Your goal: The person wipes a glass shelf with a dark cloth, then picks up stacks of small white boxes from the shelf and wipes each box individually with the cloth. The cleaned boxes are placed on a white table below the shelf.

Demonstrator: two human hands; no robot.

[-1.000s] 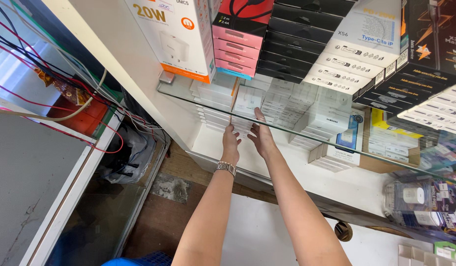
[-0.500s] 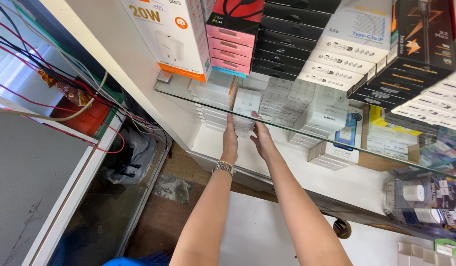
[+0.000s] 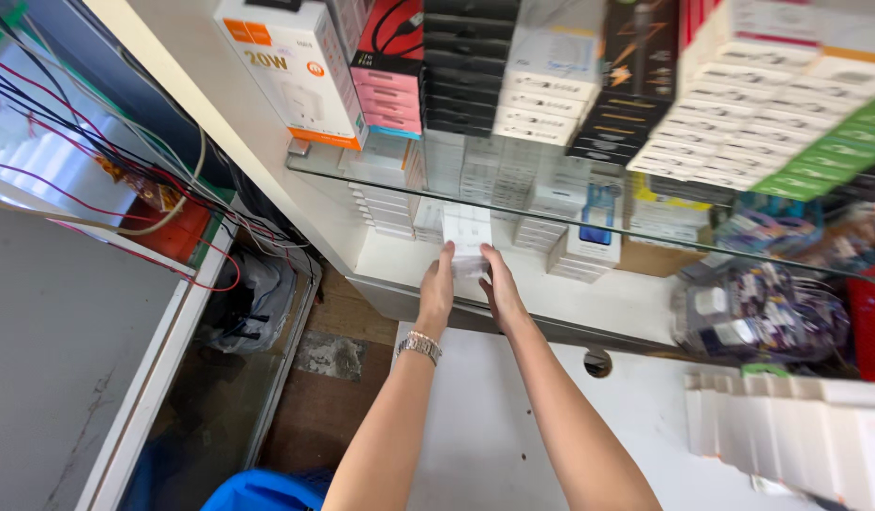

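Both of my hands reach under a glass shelf (image 3: 646,233) toward the lower white shelf (image 3: 608,298). My left hand (image 3: 437,289), with a metal watch on the wrist, and my right hand (image 3: 499,284) together hold a small stack of white boxes (image 3: 467,233) between them. More stacks of small white boxes (image 3: 390,203) stand at the back of that shelf, to either side of the held stack.
Above the glass shelf stand rows of boxed goods: a white and orange box (image 3: 291,66), pink boxes (image 3: 388,95), black boxes (image 3: 461,90), green-edged boxes (image 3: 825,151). Bagged items (image 3: 759,317) lie at the right. Loose cables (image 3: 97,170) hang at the left. A white counter (image 3: 485,426) lies below.
My hands have drawn back from deep in the lower shelf toward its front edge, bringing a stack of white boxes with them. The camera has shifted slightly.
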